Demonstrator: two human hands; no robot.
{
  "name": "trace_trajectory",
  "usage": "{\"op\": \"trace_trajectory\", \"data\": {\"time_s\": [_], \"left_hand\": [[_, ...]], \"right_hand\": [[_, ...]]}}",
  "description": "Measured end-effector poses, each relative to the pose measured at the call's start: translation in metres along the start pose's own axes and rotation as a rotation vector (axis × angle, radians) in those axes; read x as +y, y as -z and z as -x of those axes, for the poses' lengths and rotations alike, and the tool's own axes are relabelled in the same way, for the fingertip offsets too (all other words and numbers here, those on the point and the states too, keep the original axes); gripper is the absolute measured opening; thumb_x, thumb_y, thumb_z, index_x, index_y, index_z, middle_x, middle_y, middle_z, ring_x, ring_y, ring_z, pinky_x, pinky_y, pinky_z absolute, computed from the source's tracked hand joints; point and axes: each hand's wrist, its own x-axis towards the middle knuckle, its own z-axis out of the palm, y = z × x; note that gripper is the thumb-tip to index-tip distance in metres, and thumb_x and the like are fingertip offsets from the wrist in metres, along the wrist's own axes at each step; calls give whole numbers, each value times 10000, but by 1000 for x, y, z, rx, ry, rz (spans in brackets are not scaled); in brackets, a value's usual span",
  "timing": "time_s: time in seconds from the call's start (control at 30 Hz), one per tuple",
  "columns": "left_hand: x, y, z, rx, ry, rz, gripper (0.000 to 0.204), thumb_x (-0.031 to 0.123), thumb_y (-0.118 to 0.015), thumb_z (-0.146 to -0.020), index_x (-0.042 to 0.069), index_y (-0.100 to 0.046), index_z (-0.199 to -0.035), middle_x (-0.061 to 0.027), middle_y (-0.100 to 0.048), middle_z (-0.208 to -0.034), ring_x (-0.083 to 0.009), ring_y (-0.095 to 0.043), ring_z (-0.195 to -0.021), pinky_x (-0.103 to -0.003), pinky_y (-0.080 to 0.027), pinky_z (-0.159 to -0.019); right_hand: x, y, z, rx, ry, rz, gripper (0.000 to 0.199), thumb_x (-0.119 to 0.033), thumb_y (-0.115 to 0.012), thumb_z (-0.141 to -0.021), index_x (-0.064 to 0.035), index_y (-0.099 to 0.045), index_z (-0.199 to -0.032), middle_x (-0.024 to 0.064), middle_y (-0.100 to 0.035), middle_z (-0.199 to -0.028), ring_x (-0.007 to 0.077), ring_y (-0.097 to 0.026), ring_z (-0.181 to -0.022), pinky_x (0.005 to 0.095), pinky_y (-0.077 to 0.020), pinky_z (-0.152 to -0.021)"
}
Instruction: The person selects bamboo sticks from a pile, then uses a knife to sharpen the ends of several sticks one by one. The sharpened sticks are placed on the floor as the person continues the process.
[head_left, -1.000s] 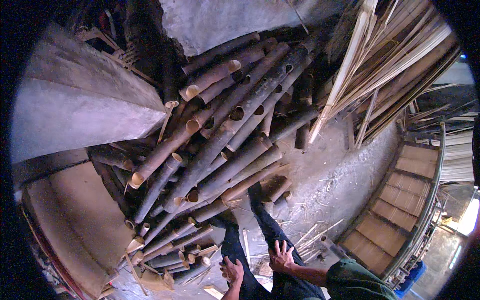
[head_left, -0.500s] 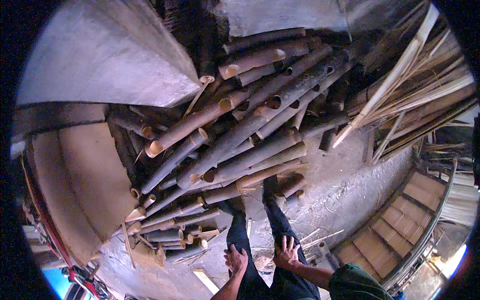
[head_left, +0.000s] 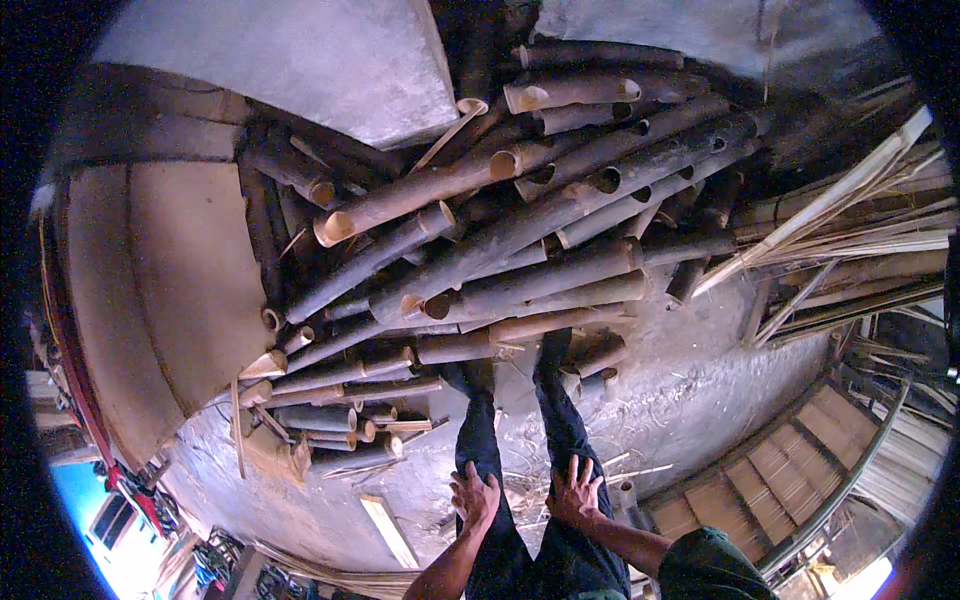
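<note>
I am seated on a grey concrete floor (head_left: 690, 390) with my legs in dark trousers (head_left: 560, 440) stretched toward a big pile of cut bamboo poles (head_left: 520, 230). My left hand (head_left: 474, 494) lies flat on my left thigh, fingers spread, holding nothing. My right hand (head_left: 574, 490) rests on my right thigh, also with fingers apart and nothing in it. My feet reach the nearest poles of the pile. Shorter bamboo offcuts (head_left: 330, 415) lie to the left of my legs.
Split bamboo strips (head_left: 850, 220) lean at the right. A slatted bamboo panel (head_left: 790, 470) lies at the lower right. A concrete wall (head_left: 290, 60) rises behind the pile, and a tan slab (head_left: 170, 290) stands at the left. A flat wooden piece (head_left: 388, 528) lies near my left hand.
The view has swung so the pile sits more to the right and higher. Both hands stay on my thighs, holding nothing.
</note>
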Motion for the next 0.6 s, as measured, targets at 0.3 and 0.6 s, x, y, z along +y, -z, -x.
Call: {"op": "trace_trajectory", "data": {"time_s": [0.3,0.6], "left_hand": [[-1,1,11,-135,39,141,615,397,-555,-883,146,-371,-1413,-326,-316,-1429,-514,-356,-1297,-589,-377,-998],[-12,-52,16,68,14,67,567,356,-570,-857,137,-415,-1356,-292,-389,-1359,-495,-445,-1182,-584,-449,-893]], "right_hand": [[0,14,0,-129,32,-11,623,-465,-506,-870,-183,-406,-1416,274,-132,-1522,611,-133,-1336,807,-243,-897],[9,7,-1,-128,57,60,696,-497,-601,-798,-184,-428,-1394,277,-124,-1522,582,-140,-1348,745,-280,-936]]}}
